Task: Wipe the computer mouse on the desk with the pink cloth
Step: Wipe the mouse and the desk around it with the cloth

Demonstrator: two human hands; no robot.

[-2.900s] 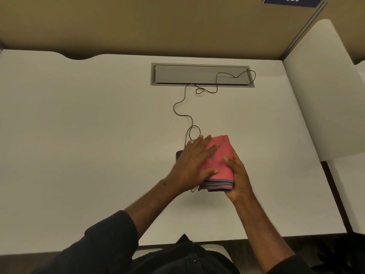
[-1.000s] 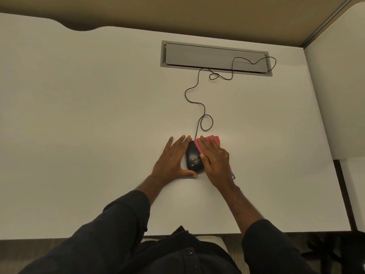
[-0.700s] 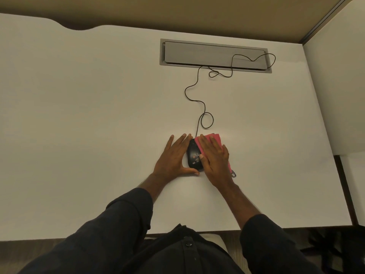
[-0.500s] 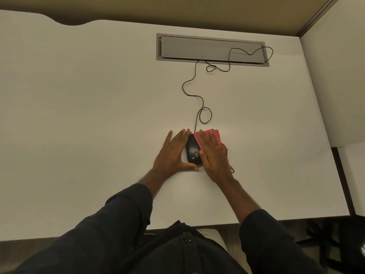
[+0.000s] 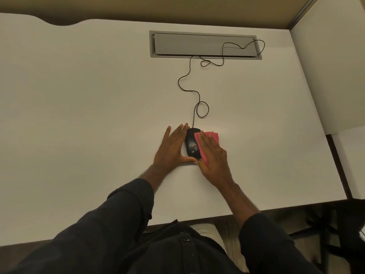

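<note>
1. Here the mouse (image 5: pixel 191 144) lies on the white desk (image 5: pixel 79 115), long axis running away from the person, cord (image 5: pixel 194 93) leading off to the grey hatch (image 5: pixel 205 45).
2. The left hand (image 5: pixel 171 150) lies flat and spread against its left side, thumb curled behind its near end, bracing rather than gripping it.
3. The right hand (image 5: pixel 212 155), fingers flat, presses the cloth (image 5: pixel 206 142) onto the mouse's right flank.
4. The uncovered top lies just left of those fingers, probably the next patch to wipe.
5. Around them the desk is bare, with a partition (image 5: pixel 325 66) to the right.

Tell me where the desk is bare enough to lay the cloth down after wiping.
The desk lies bare all along the left hand's outer side, and also between the right hand and the side panel. Crowded: behind the mouse, where its cable loops back to the grey hatch.
</note>
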